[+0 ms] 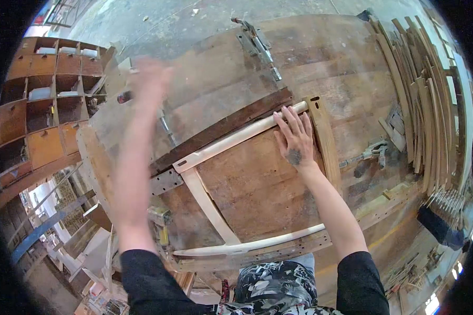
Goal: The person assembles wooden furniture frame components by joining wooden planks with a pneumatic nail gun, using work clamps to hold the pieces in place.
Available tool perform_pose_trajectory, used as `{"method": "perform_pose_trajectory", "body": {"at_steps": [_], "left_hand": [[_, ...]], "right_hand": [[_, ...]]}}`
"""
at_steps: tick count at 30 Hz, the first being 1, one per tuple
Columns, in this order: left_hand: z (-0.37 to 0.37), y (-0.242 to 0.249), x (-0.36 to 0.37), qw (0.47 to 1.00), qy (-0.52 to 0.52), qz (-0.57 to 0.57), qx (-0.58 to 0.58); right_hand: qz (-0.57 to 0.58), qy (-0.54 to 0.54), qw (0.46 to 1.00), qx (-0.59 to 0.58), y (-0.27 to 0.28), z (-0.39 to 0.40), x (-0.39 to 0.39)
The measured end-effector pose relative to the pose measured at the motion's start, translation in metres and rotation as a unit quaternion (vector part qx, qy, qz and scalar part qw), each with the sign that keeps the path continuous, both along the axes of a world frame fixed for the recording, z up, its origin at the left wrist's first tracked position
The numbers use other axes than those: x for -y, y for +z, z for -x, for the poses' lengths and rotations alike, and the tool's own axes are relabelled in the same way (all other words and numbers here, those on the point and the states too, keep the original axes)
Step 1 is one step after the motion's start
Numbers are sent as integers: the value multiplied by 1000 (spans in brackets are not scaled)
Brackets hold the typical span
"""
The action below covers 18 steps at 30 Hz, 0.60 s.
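Note:
A pale wooden frame lies on the worktable (347, 68), with an upper rail (231, 137), a crosspiece (207, 207) and a lower rail (284, 239). My right hand (295, 137) rests on the upper rail near its right end, fingers extended and lying over the wood. Along the far side of that rail runs a dark wooden bar (220, 125). A light wooden strip (325, 142) with a slot stands at the frame's right. My left hand (151, 76) is raised over the table's far left, smeared by motion, so its fingers cannot be made out.
Metal clamps are fixed at the back (260, 50) and on the right (370, 152). A metal rod (166, 128) points toward the dark bar. Long wooden strips (423, 105) are piled at the right. A wooden pigeonhole cabinet (42, 100) stands left.

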<state>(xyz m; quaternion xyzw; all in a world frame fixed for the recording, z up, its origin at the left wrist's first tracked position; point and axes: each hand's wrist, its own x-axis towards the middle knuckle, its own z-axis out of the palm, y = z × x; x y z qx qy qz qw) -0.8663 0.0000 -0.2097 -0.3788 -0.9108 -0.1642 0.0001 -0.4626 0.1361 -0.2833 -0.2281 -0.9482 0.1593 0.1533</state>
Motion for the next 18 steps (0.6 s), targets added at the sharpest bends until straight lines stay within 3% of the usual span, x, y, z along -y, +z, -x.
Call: {"method": "perform_pose_trajectory", "body": {"at_steps": [1,2,4,6,7,9,11,14,16,18], "left_hand": [[36,21,17,982,19,186,1],[72,42,35,929,1,370,-1],[83,52,41,886,77,412,200],[67,52,46,878,95,326,336],[61,57,46,883,92,307,342],[87,19,70,903,-19,340,261],[77,15,75,918,-12,331,219],[36,2,69,948,133,246,149],[12,-35,85,970,171,172,18],[-14,-7,72,966,205,159,3]], "right_hand": [[-3,-2,1000,0,0,0,1],[-6,-4,1000,-2,1,1,1],[-17,-14,1000,-8,7,1,2],[-29,-15,999,-11,6,2,3],[-36,-13,999,-11,3,1,2],[-49,-8,999,-12,0,0,3],[-51,-10,998,-22,0,1,3],[-52,-12,998,-23,5,2,5],[-58,-15,998,-25,5,2,5],[-53,-22,998,-23,2,1,7]]}}
